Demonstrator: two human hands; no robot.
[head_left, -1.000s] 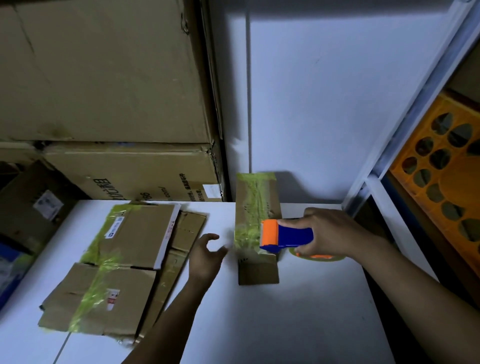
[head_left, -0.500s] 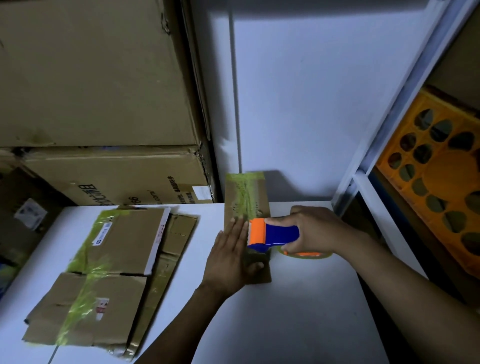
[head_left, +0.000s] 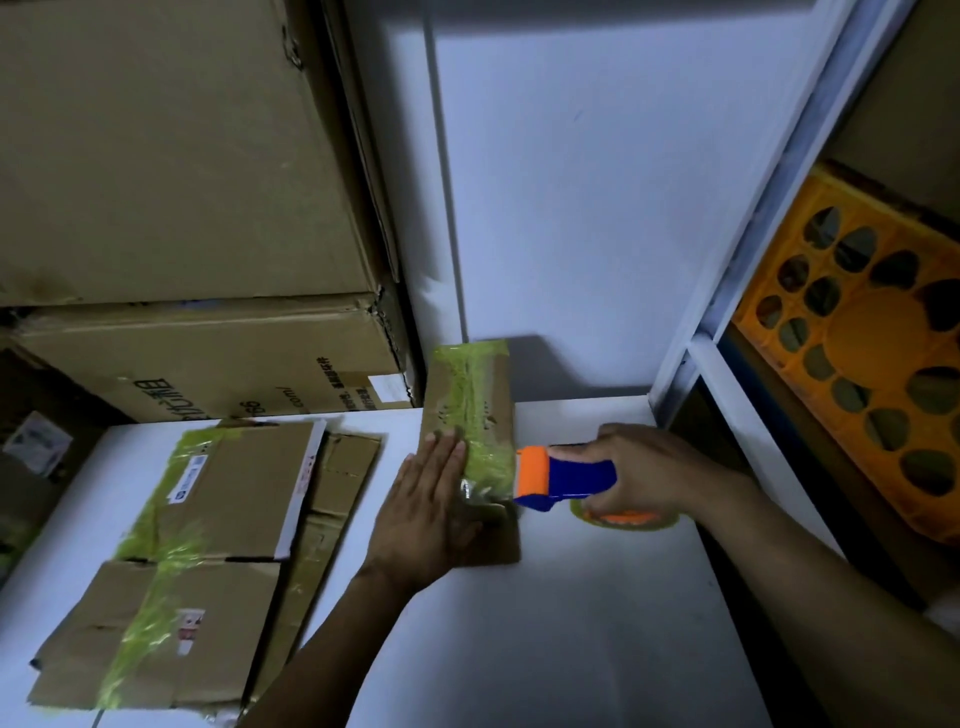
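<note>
Evidently a taping job in hand. A small brown cardboard box (head_left: 470, 415), striped lengthwise with yellow-green tape, lay on the white surface (head_left: 571, 623). Its far end was against the white wall (head_left: 597, 208), and its long axis ran straight away from the person.

The left hand (head_left: 431, 514) lay flat on the near left part of the box top, fingers (head_left: 441, 457) straight and close together, pointing toward the wall and pressing down. The right hand (head_left: 660, 473) sat to the right of the box, fingers curled tight round the handle of a blue-and-orange plastic tape dispenser (head_left: 563, 478). Its yellowish tape roll (head_left: 623, 519) showed beneath the palm, low over the surface.

The dispenser's orange head met the box's right edge, near the left fingertips. It aimed leftward, square to the long axis. Any pull or tear would likely drag sideways on the box, so the left hand, already on it, looked placed to pin it.

Flattened, taped cardboard sheets (head_left: 208, 519) lay to the left, with large stacked cartons (head_left: 182, 156) behind them. An orange perforated plastic crate (head_left: 857, 374) stood in the shelving on the right.
</note>
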